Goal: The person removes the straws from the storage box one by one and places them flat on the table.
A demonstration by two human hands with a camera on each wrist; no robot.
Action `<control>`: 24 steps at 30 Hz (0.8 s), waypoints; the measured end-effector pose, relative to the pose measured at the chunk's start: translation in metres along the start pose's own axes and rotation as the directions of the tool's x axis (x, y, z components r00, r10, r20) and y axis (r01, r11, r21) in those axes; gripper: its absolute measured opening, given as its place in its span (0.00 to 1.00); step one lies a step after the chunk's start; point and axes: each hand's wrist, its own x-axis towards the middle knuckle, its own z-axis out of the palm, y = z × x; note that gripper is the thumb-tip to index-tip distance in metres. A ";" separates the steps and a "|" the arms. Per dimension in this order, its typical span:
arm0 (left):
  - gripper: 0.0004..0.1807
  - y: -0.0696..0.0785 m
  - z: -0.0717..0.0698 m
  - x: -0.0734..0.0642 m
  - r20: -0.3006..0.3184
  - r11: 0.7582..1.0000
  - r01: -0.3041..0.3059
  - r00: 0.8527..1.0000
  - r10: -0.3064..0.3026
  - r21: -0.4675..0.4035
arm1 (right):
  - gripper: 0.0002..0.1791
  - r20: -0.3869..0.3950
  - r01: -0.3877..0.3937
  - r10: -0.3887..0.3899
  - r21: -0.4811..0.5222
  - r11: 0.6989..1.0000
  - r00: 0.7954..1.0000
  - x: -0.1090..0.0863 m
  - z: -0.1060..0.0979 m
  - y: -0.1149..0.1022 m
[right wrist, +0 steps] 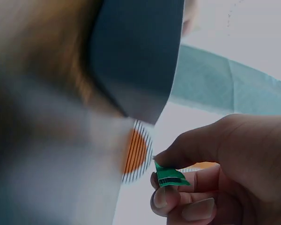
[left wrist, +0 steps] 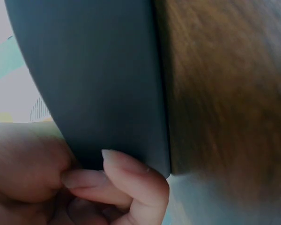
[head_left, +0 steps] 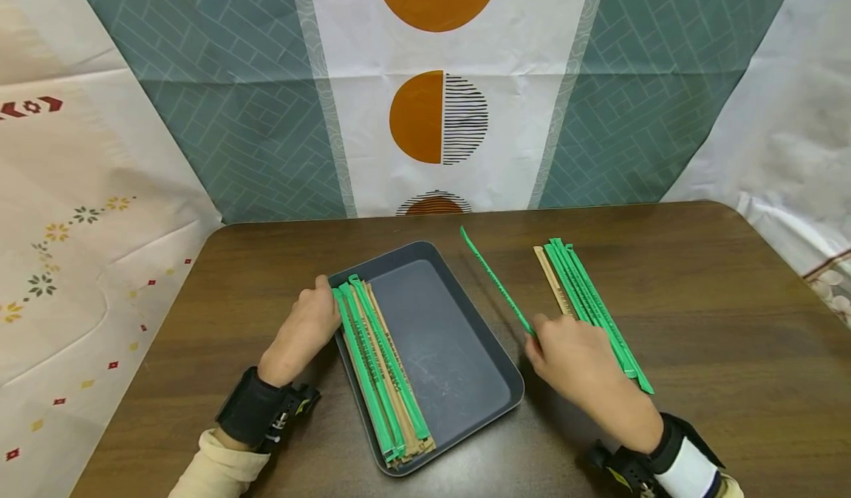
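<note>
A dark grey tray (head_left: 452, 350) lies slanted on the table. Along its left side lie several long, slim green packets (head_left: 374, 357) and tan packets (head_left: 391, 365), side by side with printing on them. My left hand (head_left: 307, 328) grips the tray's far left corner, its fingers (left wrist: 136, 176) curled at the outer wall in the left wrist view. To the right of the tray, my right hand (head_left: 578, 354) pinches one slim green packet (head_left: 495, 280) by its near end between thumb and fingers. That packet slants up and away, slightly bent. What is inside the packets is hidden.
Right of the tray, partly behind my right hand, lies a second group of green packets (head_left: 592, 298) with a tan packet (head_left: 553, 280) at its left. The brown wooden table (head_left: 718, 321) ends at a patterned cloth (head_left: 266, 151) hanging behind it.
</note>
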 end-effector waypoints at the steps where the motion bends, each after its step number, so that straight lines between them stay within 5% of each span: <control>1: 0.25 0.000 0.000 0.000 -0.001 1.000 -0.005 1.000 0.005 0.001 | 0.16 0.005 -0.014 0.014 0.004 1.000 1.000 -0.001 0.000 0.005; 6: 0.25 -0.002 0.001 -0.001 -0.005 0.999 -0.041 0.999 0.041 0.018 | 0.15 0.072 -0.086 0.086 -0.004 0.996 0.994 -0.009 0.000 0.034; 12: 0.26 0.000 0.001 0.002 0.013 1.000 0.001 1.000 -0.001 0.010 | 0.15 0.137 -0.135 0.139 -0.037 0.990 0.981 -0.019 0.006 0.057; 24: 0.21 0.000 -0.001 0.003 0.014 1.000 0.013 1.000 -0.013 0.008 | 0.17 0.253 -0.202 0.202 -0.025 0.979 0.946 -0.020 0.009 0.057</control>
